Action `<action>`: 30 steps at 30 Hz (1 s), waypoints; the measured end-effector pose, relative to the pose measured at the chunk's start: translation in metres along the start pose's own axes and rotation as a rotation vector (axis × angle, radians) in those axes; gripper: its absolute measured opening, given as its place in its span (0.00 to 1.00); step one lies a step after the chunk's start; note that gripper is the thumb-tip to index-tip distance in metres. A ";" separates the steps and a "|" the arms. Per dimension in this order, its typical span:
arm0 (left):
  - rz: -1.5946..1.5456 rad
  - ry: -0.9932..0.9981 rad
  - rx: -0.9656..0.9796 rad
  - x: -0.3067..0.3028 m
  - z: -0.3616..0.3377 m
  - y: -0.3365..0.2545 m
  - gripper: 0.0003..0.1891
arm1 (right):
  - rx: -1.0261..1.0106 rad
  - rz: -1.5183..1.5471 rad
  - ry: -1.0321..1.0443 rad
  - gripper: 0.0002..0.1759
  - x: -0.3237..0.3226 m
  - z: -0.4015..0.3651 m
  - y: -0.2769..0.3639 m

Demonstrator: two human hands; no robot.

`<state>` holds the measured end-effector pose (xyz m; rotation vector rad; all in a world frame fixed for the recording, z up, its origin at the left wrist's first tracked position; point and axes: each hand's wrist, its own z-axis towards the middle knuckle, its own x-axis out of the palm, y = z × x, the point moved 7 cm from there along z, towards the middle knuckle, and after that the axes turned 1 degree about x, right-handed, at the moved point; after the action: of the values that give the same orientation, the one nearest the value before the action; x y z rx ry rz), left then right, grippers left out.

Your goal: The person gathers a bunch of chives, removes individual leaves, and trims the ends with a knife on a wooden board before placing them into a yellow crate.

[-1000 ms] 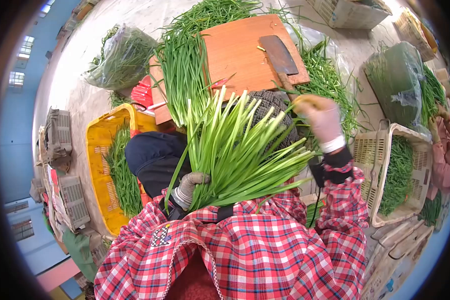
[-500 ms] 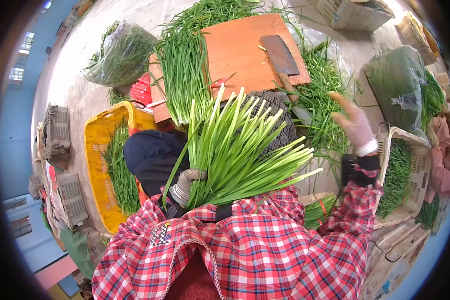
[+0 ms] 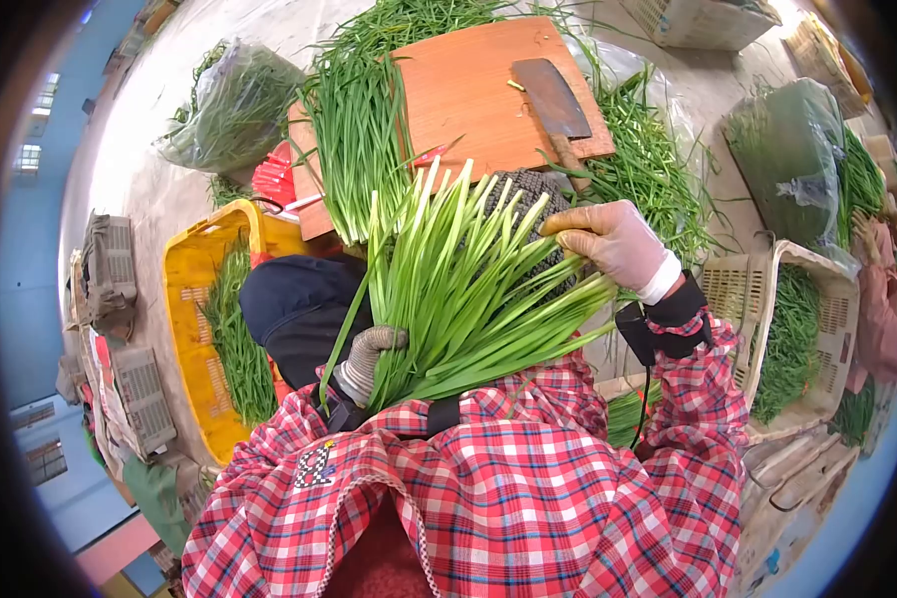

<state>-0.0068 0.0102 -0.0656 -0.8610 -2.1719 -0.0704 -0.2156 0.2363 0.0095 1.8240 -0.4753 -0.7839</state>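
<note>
My left hand (image 3: 371,361), in a grey knit glove, is wrapped round the leafy part of a fanned bunch of garlic chives (image 3: 458,299) above my lap. The pale stalk ends spread up and to the right. At the right edge of the fan, my right hand (image 3: 616,247), in a thin pale glove, pinches stalk ends between thumb and forefinger. Beyond the bunch is an orange-brown board (image 3: 468,95). On its right part lies a cleaver (image 3: 556,105), its handle toward me. More chives (image 3: 354,149) are laid along the board's left side.
A yellow crate (image 3: 189,329) with chives stands at left, a pale crate (image 3: 807,389) with greens at right. Bagged greens (image 3: 231,110) sit at far left, another bag (image 3: 792,159) at far right. Loose chives (image 3: 643,164) lie right of the board. Another person's hand (image 3: 872,239) shows at far right.
My right hand has come in from the right, where its fingers were spread apart, and now pinches the stalk ends. My left hand keeps its hold on the bunch.
</note>
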 end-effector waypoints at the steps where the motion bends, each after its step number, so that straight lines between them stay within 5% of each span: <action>1: 0.014 0.002 0.007 -0.006 0.001 -0.001 0.34 | 0.000 -0.001 -0.001 0.12 -0.001 -0.001 0.002; 9: -0.038 0.046 0.064 0.008 0.001 -0.004 0.29 | 0.040 0.004 -0.147 0.09 -0.005 -0.023 0.008; 12: -0.079 0.056 0.017 0.003 0.005 -0.003 0.29 | -0.096 -0.013 -0.260 0.09 -0.004 -0.027 0.015; 21: -0.009 -0.040 0.011 -0.005 0.003 -0.001 0.32 | 0.033 -0.152 0.032 0.14 0.016 -0.033 0.013; 25: -0.003 0.020 0.011 0.006 -0.002 -0.002 0.30 | -0.245 -0.399 -0.058 0.11 0.012 -0.037 0.021; 29: 0.234 -0.020 0.009 -0.040 0.006 0.001 0.26 | -0.107 -0.293 -0.325 0.09 -0.058 -0.059 0.012; 30: 0.330 0.049 0.060 -0.019 -0.006 -0.008 0.16 | 0.053 -0.295 -0.435 0.10 -0.090 -0.072 -0.003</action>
<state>0.0010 -0.0082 -0.0728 -1.1580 -1.9505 0.1358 -0.2285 0.3432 0.0497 1.7948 -0.5113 -1.3966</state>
